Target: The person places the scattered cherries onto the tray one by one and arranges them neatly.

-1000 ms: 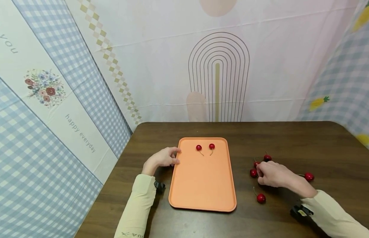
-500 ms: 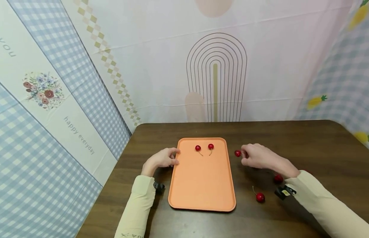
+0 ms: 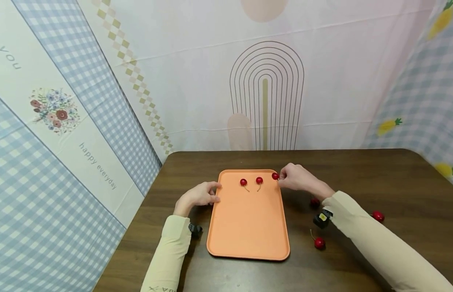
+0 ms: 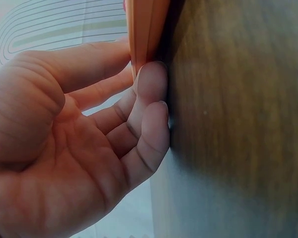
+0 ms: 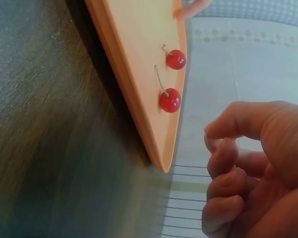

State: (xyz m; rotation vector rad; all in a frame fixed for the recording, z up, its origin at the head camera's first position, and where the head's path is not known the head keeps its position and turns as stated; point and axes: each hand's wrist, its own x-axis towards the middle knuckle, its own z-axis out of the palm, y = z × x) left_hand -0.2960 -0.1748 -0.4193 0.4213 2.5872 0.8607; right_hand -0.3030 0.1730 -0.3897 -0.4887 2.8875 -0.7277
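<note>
An orange rectangular tray (image 3: 250,227) lies on the table with two red stemmed cherries, a left cherry (image 3: 243,182) and a right cherry (image 3: 259,180), near its far end. My left hand (image 3: 199,194) holds the tray's left edge; in the left wrist view, the thumb and index finger meet the rim (image 4: 144,29) while other fingers curl low beside it. Over the tray's far right corner, my right hand (image 3: 297,177) pinches a third cherry (image 3: 275,176). In the right wrist view, the curled right fingers (image 5: 223,183) hide that cherry.
Loose cherries lie right of the tray: one cherry (image 3: 319,243) near the front, another cherry (image 3: 378,216) farther right, and a cherry (image 3: 315,202) beside the right wrist. The right forearm may cover others. A printed cloth (image 3: 197,81) hangs behind the wooden table (image 3: 358,170).
My right hand has gone from the loose cherries on the right, leftward and away from me, to the tray's far right corner with a cherry. The left hand stays at the tray's edge.
</note>
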